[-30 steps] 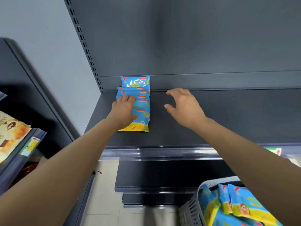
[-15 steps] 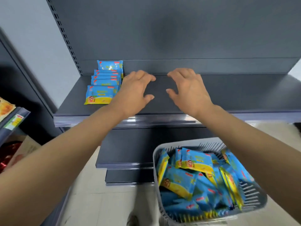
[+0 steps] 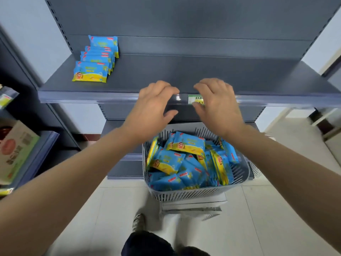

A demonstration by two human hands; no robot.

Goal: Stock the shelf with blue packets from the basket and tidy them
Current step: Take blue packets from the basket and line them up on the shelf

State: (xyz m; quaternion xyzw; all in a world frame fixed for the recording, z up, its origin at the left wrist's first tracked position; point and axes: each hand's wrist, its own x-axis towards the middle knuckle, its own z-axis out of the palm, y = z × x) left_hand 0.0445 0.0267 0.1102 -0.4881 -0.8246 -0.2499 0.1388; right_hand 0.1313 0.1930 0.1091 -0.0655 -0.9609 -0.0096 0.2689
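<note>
A row of several blue and yellow packets (image 3: 95, 61) lies overlapped at the far left of the grey shelf (image 3: 184, 74), the rearmost leaning on the back panel. Below stands a grey slatted basket (image 3: 193, 192) heaped with more of the blue packets (image 3: 186, 161). My left hand (image 3: 153, 108) and my right hand (image 3: 217, 106) hover side by side in front of the shelf's front edge, above the basket. Both have loosely bent fingers and hold nothing.
A green price label (image 3: 195, 99) sits in the shelf's front strip between my hands. Lower shelves (image 3: 120, 163) lie behind the basket. Another shelving unit with boxed goods (image 3: 16, 154) stands at the left. Pale tiled floor (image 3: 258, 218) and my shoe (image 3: 138, 221) show below.
My left hand left the packet row, and both hands drew back from over the shelf to its front edge. The view tilted down, bringing the basket fully into sight.
</note>
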